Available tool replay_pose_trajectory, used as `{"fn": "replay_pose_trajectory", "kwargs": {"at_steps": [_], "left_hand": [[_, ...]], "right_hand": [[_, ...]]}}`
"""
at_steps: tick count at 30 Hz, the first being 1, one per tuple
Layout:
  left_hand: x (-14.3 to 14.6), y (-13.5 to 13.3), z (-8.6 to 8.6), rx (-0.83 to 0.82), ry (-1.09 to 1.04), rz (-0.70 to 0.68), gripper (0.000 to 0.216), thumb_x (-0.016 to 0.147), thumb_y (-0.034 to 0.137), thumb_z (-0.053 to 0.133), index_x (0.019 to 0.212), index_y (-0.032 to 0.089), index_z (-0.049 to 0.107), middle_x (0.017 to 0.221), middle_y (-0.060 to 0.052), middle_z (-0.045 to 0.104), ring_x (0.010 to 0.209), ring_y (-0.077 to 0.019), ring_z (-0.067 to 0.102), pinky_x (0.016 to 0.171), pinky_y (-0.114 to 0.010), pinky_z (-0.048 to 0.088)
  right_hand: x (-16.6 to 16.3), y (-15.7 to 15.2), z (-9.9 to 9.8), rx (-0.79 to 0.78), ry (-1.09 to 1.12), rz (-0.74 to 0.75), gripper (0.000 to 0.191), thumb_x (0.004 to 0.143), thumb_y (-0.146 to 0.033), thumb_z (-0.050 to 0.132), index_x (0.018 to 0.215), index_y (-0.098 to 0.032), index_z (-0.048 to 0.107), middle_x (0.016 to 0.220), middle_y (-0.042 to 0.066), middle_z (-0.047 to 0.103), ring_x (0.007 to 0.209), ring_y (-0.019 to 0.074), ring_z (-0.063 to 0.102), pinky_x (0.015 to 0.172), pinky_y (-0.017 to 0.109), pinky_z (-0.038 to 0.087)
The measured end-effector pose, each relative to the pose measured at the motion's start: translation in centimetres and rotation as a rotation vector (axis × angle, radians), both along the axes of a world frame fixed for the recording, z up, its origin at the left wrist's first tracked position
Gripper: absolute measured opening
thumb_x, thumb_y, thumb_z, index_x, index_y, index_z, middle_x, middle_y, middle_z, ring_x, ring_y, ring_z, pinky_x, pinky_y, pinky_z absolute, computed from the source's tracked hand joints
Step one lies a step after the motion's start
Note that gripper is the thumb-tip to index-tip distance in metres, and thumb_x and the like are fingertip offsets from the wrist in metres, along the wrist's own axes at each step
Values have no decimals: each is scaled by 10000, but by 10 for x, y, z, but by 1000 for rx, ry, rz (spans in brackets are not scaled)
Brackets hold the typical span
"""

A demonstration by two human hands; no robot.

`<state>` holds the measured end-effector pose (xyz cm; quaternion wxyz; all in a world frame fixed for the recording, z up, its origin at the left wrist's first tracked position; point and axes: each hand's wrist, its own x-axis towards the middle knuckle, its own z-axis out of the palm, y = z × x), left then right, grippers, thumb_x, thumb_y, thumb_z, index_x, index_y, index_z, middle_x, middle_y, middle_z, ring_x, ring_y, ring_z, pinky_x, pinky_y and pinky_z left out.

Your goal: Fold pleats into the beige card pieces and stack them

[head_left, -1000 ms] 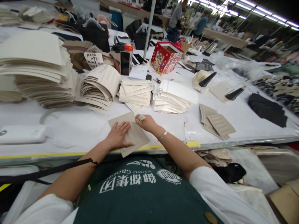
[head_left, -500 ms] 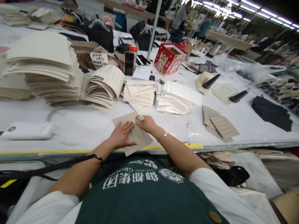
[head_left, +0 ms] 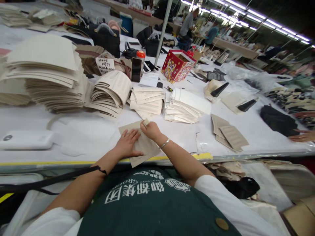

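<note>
My left hand (head_left: 128, 142) lies flat with fingers stretched on a grey-beige panel (head_left: 145, 147), which rests slanted at the table's front edge. My right hand (head_left: 151, 130) is closed at the panel's far edge, with a small cream-coloured piece (head_left: 146, 122) poking out of the fist. What kind of piece it is does not show. Just beyond my hands stand a short stack of cream panels (head_left: 146, 101) and a stack of whiter sheets (head_left: 184, 106).
Tall beige stacks (head_left: 54, 75) rise at left, near a white device (head_left: 27, 140). A red patterned box (head_left: 177, 65) stands farther back. Loose panels (head_left: 230, 134) lie at right. Another person's hand (head_left: 304, 135) touches black fabric (head_left: 278, 121) at the right edge.
My right hand has shifted slightly left along the panel's far edge. My left hand stays flat. Another person's hands have come into view at the right edge.
</note>
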<state>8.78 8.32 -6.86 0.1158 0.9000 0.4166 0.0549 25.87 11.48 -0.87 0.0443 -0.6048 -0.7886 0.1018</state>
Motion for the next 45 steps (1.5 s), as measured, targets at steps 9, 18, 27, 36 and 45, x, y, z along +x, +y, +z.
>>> {"fn": "replay_pose_trajectory", "kwargs": {"at_steps": [9,18,27,36,45], "left_hand": [[0,-2,2,-11,-2,18,1007,597,770,466,1359,132,304,1449,-133,251,1336,-271,197,1096,-438,17],[1,-2,4,-18,6,20,1034,592,773,473,1369,120,279,1445,-134,264,1335,-278,200,1098,-440,23],[1,-2,2,-26,1,10,1051,589,791,445,1376,118,264,1447,-133,257,1340,-279,187,1099,-431,5],[1,-3,5,-42,9,26,1047,588,792,442,1373,121,270,1456,-125,235,1341,-274,184,1099,-429,15],[4,-4,3,-35,20,82,1150,553,804,458,1388,57,200,1449,-158,237,1345,-281,166,1103,-416,27]], "right_hand": [[41,-83,-1,-77,303,110,280,895,-277,340,889,-187,606,796,23,668,753,135,612,713,220,429],[9,-14,1,-21,-18,120,290,891,-256,351,1015,-150,591,887,74,681,820,172,612,711,239,396],[13,-27,5,-41,-104,89,318,899,-274,331,1039,-156,591,871,75,687,789,172,617,658,238,379],[33,-72,18,-246,3,184,264,869,-249,395,853,-154,640,732,41,683,678,126,596,630,204,372],[-15,-14,3,14,-61,32,329,887,-289,346,1008,-145,617,859,90,691,781,185,624,627,242,371]]}}
